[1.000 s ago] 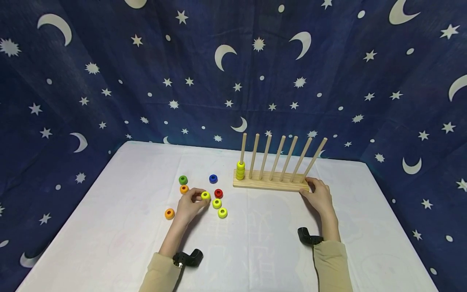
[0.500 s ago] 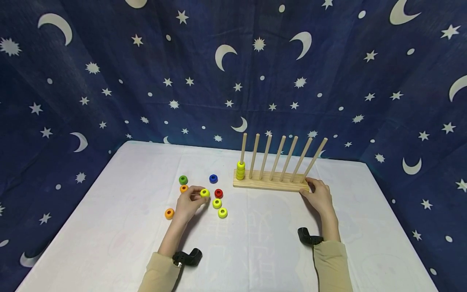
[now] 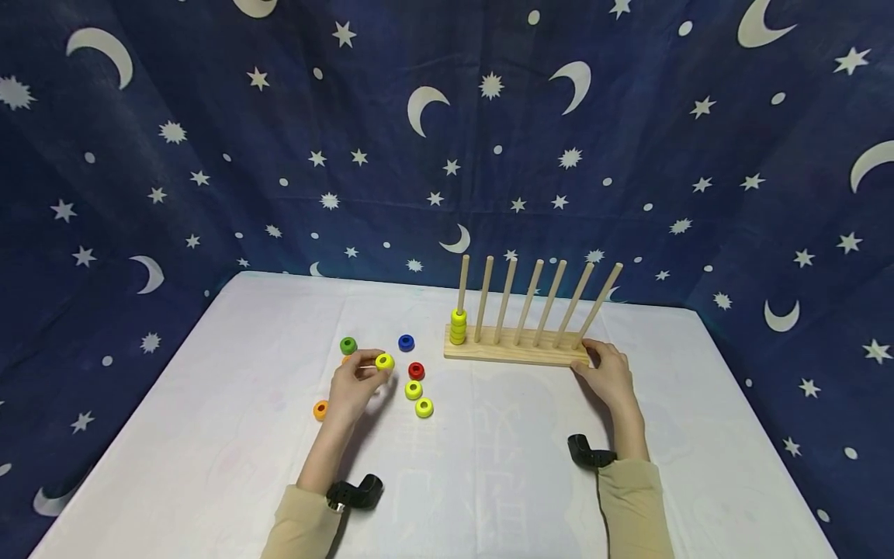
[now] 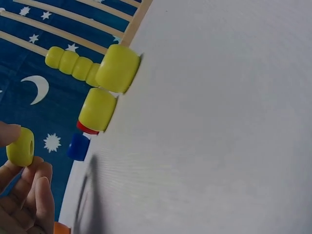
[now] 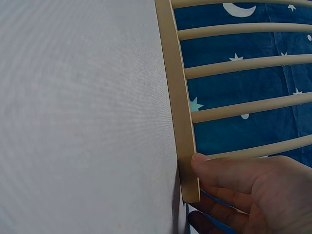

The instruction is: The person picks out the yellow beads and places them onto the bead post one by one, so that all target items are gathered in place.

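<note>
Between thumb and fingers my left hand (image 3: pixel 354 386) pinches a yellow bead (image 3: pixel 385 362), raised above the table; the left wrist view shows the same yellow bead (image 4: pixel 21 147) with its hole facing sideways. My right hand (image 3: pixel 608 376) grips the right end of a wooden peg rack (image 3: pixel 513 355), thumb on the front of the base in the right wrist view. Several yellow beads (image 3: pixel 458 327) are stacked on the leftmost peg; the other pegs are bare. Two loose yellow beads (image 3: pixel 414 390) and a red bead (image 3: pixel 416 371) lie right of my left hand.
A blue bead (image 3: pixel 407 342) and a green bead (image 3: pixel 348 345) lie farther back. One orange bead (image 3: pixel 320 410) sits left of my left wrist; another orange bead (image 3: pixel 345 359) is mostly hidden behind the hand. A dark star-patterned cloth (image 3: pixel 391 140) hangs behind the white table (image 3: pixel 489 466).
My left hand has lifted the yellow bead and drawn it slightly back to the left, over the nearer orange bead. My right hand stays on the rack's end. The head view shifted slightly.
</note>
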A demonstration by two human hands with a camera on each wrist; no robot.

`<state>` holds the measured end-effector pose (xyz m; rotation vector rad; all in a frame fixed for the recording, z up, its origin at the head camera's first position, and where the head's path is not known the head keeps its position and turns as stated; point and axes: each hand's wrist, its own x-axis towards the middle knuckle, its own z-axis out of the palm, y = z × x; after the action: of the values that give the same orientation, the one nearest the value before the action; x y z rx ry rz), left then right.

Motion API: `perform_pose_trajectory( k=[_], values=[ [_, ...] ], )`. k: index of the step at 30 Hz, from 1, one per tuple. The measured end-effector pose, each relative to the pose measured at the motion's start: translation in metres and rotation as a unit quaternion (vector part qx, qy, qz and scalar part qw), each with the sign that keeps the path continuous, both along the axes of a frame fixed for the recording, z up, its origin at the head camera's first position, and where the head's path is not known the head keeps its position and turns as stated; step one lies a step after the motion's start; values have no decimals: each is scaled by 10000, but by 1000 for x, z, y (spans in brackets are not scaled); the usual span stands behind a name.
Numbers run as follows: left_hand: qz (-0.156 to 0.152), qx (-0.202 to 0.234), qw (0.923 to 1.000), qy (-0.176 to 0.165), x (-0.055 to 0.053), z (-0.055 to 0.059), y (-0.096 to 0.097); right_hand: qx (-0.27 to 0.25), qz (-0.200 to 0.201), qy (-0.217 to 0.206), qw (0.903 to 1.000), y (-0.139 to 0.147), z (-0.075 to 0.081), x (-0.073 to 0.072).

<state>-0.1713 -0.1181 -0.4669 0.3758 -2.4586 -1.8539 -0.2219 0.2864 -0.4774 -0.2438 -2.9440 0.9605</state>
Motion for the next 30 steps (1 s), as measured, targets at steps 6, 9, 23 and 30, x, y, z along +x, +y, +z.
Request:
perform_pose_trajectory(
  k=[6, 9, 23, 30],
  values=[
    [13, -10, 9999, 147, -1, 8, -2, -7, 30, -16, 10000, -1, 1, 0],
    [-1, -23, 9998, 180, -2, 12, -2, -11, 17, -42, 10000, -1, 0, -1],
    [-43, -106, 9991, 408, -16, 26, 2, -10, 3, -65, 10000, -1, 0, -1],
    [6, 32, 9988, 488, -26, 35, 7, -25, 19, -4, 10000, 0, 0, -1]
  ],
)
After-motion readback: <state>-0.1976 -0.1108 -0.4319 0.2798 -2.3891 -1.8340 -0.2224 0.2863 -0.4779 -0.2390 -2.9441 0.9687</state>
